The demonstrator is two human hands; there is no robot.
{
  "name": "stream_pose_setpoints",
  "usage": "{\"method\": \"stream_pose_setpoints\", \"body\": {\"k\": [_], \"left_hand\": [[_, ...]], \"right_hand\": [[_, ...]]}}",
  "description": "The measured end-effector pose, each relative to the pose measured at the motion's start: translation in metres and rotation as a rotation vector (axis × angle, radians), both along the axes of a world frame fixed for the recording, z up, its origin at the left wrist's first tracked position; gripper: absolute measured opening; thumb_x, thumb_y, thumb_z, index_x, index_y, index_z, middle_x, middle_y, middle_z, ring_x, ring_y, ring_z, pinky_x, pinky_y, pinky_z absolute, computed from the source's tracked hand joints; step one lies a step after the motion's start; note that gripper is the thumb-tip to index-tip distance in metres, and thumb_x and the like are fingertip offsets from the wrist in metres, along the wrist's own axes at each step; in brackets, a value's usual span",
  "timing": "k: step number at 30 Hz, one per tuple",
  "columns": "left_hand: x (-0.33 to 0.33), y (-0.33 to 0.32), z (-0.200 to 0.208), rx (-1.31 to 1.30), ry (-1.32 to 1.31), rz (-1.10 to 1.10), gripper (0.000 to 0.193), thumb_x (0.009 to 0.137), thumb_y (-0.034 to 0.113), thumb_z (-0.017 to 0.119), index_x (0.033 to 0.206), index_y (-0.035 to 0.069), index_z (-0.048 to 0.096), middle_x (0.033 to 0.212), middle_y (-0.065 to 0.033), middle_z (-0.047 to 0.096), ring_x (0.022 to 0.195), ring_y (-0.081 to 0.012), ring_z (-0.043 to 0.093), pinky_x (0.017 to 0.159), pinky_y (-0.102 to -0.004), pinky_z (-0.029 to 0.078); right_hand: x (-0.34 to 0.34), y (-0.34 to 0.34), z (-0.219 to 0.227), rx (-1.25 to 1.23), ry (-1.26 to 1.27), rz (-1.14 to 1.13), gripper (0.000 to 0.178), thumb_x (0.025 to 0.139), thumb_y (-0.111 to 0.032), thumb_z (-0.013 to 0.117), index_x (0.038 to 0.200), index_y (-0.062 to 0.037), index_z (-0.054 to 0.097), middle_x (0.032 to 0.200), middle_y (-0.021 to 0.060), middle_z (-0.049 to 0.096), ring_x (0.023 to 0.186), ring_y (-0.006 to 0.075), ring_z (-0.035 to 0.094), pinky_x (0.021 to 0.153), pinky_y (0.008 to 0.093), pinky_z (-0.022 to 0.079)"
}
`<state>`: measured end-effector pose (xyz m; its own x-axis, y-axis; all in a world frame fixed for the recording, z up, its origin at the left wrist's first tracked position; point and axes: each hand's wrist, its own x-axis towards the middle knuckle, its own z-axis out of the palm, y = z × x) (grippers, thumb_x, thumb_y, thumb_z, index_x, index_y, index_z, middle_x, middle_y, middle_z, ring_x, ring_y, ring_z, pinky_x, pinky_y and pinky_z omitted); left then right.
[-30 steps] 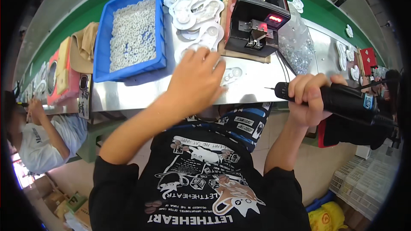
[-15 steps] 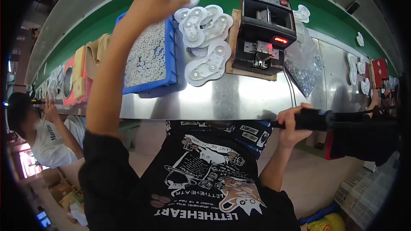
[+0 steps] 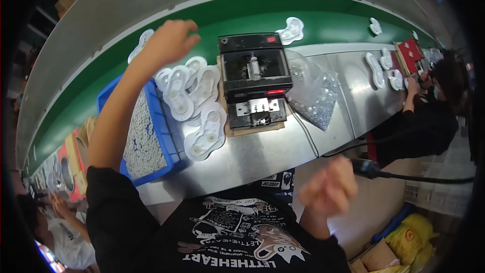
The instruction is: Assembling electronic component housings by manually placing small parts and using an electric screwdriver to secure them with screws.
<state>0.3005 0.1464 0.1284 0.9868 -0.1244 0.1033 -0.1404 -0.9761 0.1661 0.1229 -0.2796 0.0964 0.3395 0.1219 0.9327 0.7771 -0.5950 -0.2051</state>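
Head view: on the green belt past the table's far edge, one white piece seems done; the white pile looks left; left hand has fingers apart; right hand, by near edge, is blurred; we cannot tell its fingers.

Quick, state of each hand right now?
Left hand: loosely open, nothing visible in its grip.
Right hand: blurred, apparently closed around the black corded tool.

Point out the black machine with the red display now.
In the head view, the black machine stands in the upper middle, between the pile of white pieces on its left and the clear bag of small parts on its right.
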Motion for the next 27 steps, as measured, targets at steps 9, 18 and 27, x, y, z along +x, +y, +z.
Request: {"method": "stream_pose_setpoints", "body": {"k": [9,18,27], "left_hand": [[-0.240,-0.129,-0.054,-0.002,-0.120,0.041,0.040,0.076,0.016,0.067,0.108,-0.009,0.063,0.106,-0.0175,0.057,0.095,-0.0315,0.057,0.081,-0.0412,0.049],[-0.310,-0.122,-0.083,-0.178,-0.314,-0.097,0.033,0.078,0.013,0.064,0.107,-0.004,0.066,0.124,-0.0198,0.059,0.113,-0.0357,0.059,0.099,-0.0444,0.051],[-0.357,-0.085,-0.098,-0.281,-0.241,-0.060,0.033,0.077,0.007,0.066,0.108,-0.002,0.068,0.134,-0.0199,0.061,0.125,-0.0400,0.057,0.107,-0.0514,0.048]], "right_hand": [[0.073,0.111,0.032,0.121,0.215,0.672,0.034,0.081,0.023,0.060,0.111,0.0049,0.054,0.098,0.0182,0.057,0.073,0.0276,0.061,0.065,0.0364,0.055],[0.048,0.247,0.056,-0.462,0.469,1.096,0.031,0.080,0.010,0.065,0.109,-0.0020,0.065,0.095,0.0134,0.066,0.085,0.0333,0.067,0.075,0.0392,0.054],[0.045,0.399,-0.037,-1.237,0.275,0.811,0.020,0.087,-0.008,0.063,0.106,-0.0048,0.069,0.106,0.0187,0.069,0.099,0.0368,0.072,0.079,0.0467,0.061]]}}
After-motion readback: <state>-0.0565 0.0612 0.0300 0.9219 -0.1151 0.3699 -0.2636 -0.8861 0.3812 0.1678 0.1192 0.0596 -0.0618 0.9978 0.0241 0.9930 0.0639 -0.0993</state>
